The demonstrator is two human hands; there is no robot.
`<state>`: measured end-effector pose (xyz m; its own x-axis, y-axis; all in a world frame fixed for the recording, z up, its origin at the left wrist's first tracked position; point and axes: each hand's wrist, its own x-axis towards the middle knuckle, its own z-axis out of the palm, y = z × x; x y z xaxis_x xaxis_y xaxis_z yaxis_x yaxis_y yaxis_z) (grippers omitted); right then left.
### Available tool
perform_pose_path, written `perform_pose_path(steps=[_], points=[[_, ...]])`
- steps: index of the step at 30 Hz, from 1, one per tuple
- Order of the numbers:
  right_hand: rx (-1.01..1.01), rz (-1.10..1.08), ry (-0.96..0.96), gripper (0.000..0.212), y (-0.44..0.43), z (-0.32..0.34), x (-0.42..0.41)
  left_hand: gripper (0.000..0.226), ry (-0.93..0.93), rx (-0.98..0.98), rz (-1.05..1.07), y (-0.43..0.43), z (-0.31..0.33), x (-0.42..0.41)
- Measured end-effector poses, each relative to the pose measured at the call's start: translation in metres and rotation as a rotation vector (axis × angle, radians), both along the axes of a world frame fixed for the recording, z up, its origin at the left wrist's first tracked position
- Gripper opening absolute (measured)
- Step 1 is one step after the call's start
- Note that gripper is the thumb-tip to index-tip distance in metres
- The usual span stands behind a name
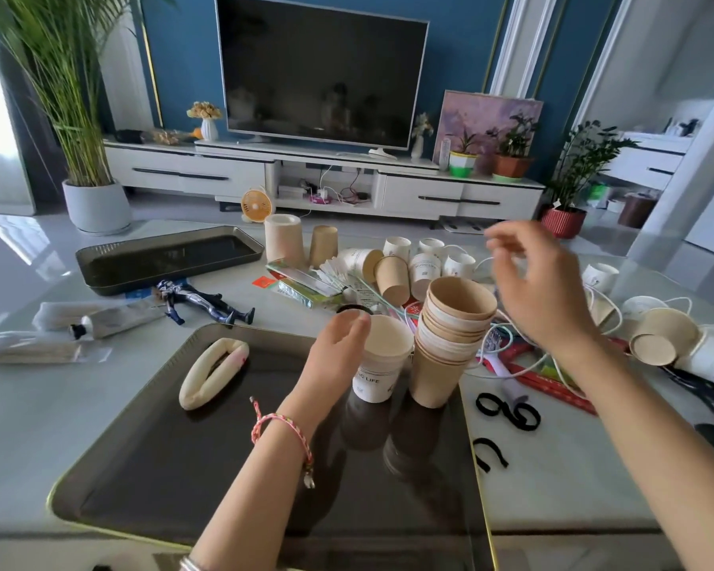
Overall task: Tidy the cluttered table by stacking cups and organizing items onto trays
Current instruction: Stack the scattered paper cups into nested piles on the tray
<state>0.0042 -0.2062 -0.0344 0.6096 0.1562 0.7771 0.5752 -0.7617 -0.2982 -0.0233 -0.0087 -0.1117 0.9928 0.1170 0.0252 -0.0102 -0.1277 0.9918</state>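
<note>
Nearest the body, the left hand (339,352) gripped the white cup (382,364) on the tray (182,467). Just right of it, the tall cup stack (450,340) looked ready to topple if nudged. Farther out, the right hand (541,286) hovered open and empty above loose cups (421,269).

Glossy dark metal tray (161,467), matt brown paper cups (450,344), matt white paper cup (384,356), smooth polished table (553,484), shiny plastic figure (198,300).

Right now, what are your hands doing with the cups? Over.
Left hand holds white cup on near tray. Right hand open, empty, beside brown cup stack. Loose cups scattered behind.
</note>
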Motion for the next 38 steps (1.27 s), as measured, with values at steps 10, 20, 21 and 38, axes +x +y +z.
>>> perform_pose_path(steps=[10,20,21,38], points=[[0.318,-0.419,0.613,0.025,-0.071,-0.062,0.095,0.044,0.056,0.089,0.027,-0.007,-0.001,0.013],[0.532,-0.511,0.83,0.037,-0.082,-0.076,0.146,0.041,0.061,0.145,0.062,0.002,-0.001,0.017],[0.555,-0.5,0.795,0.035,-0.084,-0.076,0.146,0.041,0.057,0.151,0.059,0.003,-0.001,0.017],[-0.075,-0.109,0.037,0.033,-0.036,0.037,0.046,0.036,0.044,0.084,0.061,-0.003,0.002,0.011]])
